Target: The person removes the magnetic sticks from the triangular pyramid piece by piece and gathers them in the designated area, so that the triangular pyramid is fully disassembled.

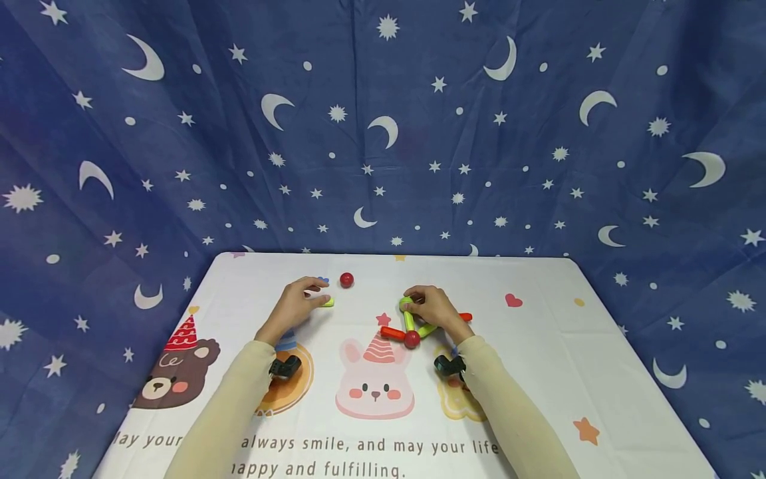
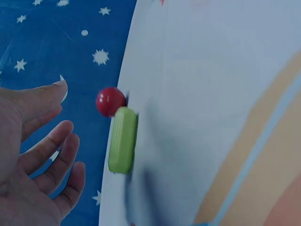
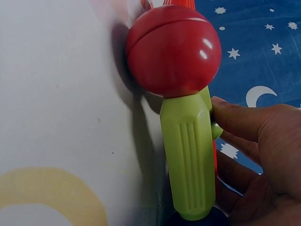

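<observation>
My left hand (image 1: 293, 305) reaches over the table with thumb and fingers spread, holding nothing. Right at its fingertips lies a short green toy building stick (image 2: 122, 141), and a red ball (image 1: 346, 280) sits just beyond. With thumb and fingers, my right hand (image 1: 433, 307) grips a green ball (image 1: 406, 304) on a toy structure of sticks and balls. A green stick (image 1: 409, 322) runs from that ball to a red ball (image 3: 174, 52) at the near corner. A red stick (image 1: 392, 333) and another green stick (image 3: 189, 155) also meet there. Part of the structure is hidden behind my right hand.
Another red stick end (image 1: 465, 317) shows to the right of my right wrist. A white printed cloth (image 1: 526, 372) covers the table. Behind its back edge hangs a dark blue curtain (image 1: 413, 199) with moons and stars. Both wrists carry small black cameras (image 1: 285, 367).
</observation>
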Demonstrator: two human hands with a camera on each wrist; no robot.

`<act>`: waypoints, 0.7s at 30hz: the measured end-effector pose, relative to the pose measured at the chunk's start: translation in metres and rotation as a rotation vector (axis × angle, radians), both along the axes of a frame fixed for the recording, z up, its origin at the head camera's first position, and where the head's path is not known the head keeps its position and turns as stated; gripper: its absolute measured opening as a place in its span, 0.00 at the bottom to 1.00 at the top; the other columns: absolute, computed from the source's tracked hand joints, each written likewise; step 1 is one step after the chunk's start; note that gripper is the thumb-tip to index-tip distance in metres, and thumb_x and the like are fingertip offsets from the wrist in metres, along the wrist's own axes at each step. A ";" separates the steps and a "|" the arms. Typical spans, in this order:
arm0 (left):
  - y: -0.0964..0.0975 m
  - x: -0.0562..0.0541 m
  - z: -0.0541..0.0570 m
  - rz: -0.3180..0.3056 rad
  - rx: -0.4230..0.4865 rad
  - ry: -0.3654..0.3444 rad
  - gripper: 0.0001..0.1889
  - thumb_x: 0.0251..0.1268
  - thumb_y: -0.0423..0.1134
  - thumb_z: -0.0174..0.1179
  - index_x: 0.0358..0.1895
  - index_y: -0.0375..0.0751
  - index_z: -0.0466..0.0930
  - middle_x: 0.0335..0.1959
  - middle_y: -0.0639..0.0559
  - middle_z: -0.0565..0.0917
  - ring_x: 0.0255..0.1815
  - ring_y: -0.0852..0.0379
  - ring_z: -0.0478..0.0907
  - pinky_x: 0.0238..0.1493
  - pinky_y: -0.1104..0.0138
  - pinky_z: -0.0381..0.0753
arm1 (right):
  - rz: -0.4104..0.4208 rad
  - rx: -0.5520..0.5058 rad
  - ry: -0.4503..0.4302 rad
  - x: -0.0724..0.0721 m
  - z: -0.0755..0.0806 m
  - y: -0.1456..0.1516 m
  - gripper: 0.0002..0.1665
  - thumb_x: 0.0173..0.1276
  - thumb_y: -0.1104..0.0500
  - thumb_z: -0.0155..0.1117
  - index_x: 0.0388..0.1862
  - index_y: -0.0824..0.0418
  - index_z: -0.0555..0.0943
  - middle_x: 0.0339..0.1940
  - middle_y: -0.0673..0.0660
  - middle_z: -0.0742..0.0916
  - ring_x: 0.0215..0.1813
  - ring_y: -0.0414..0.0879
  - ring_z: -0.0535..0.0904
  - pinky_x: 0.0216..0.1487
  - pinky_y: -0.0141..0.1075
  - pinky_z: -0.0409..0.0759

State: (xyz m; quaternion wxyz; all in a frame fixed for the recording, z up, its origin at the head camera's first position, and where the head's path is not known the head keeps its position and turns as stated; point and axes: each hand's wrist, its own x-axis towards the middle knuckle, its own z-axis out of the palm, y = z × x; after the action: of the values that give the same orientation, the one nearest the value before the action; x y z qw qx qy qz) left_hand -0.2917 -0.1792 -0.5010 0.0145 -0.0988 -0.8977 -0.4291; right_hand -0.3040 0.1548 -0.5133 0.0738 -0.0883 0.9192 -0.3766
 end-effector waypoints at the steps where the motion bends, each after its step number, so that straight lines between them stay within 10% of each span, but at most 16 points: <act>1: 0.002 0.001 0.001 -0.003 0.004 0.008 0.19 0.63 0.43 0.67 0.55 0.41 0.82 0.55 0.45 0.83 0.57 0.46 0.78 0.60 0.52 0.75 | 0.001 0.000 0.002 0.000 0.000 0.000 0.16 0.64 0.53 0.71 0.51 0.53 0.84 0.47 0.55 0.88 0.43 0.45 0.81 0.40 0.32 0.79; 21: 0.041 0.023 0.000 -0.097 0.091 0.091 0.15 0.62 0.39 0.68 0.51 0.41 0.83 0.50 0.41 0.84 0.52 0.47 0.80 0.58 0.51 0.78 | 0.010 -0.038 0.013 0.000 -0.001 0.002 0.20 0.63 0.54 0.71 0.54 0.56 0.84 0.49 0.55 0.88 0.48 0.48 0.83 0.42 0.35 0.82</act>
State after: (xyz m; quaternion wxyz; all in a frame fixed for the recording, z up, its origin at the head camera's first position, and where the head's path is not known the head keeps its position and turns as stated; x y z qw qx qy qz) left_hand -0.2683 -0.1380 -0.5009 0.0391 -0.1606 -0.8698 -0.4648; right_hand -0.3042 0.1563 -0.5142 0.0679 -0.0966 0.9120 -0.3928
